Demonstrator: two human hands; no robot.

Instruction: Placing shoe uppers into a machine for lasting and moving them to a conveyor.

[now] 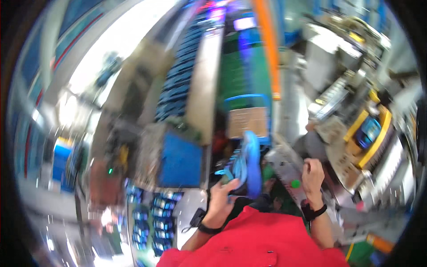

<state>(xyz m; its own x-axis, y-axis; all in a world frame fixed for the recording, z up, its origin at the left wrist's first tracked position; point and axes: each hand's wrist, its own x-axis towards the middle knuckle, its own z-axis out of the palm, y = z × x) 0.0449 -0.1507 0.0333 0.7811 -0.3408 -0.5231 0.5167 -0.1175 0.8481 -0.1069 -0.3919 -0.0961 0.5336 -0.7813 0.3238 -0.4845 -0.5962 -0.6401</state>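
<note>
While the left hand (221, 199) grips a blue part (246, 162), the right hand (312, 174) rests curled, its grip unclear.

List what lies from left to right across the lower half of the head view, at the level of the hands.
Stacked blue parts in rows → flat blue rectangular panel → left hand → blue curved plastic piece held in it → small green round button → right hand → yellow-framed machine with a blue screen.
</note>
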